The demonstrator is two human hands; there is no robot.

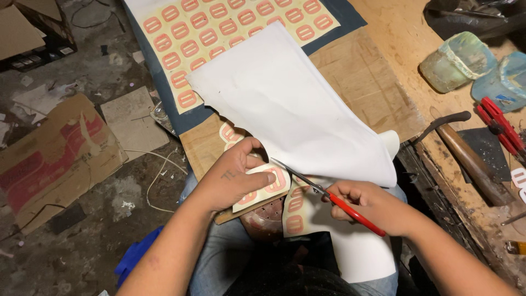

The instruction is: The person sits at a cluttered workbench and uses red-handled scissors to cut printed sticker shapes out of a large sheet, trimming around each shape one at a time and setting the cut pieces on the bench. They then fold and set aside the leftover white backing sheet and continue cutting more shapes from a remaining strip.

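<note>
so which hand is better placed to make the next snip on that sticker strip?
Right. The right hand grips the red-handled scissors, blades open at the edge of the sticker strip. The left hand is occupied pinching and steadying that strip, so it likely keeps feeding.

My left hand (233, 175) sits low and centre, knuckles up, fingers curled down and pinched closed with the thumb tucked beneath, its bare forearm running back toward the lower left. My right hand (364, 205) lies just beside it to the right, fist-like, fingers wrapped tight and closed, the wrist bent slightly inward. That forearm stretches off to the lower right corner.
</note>
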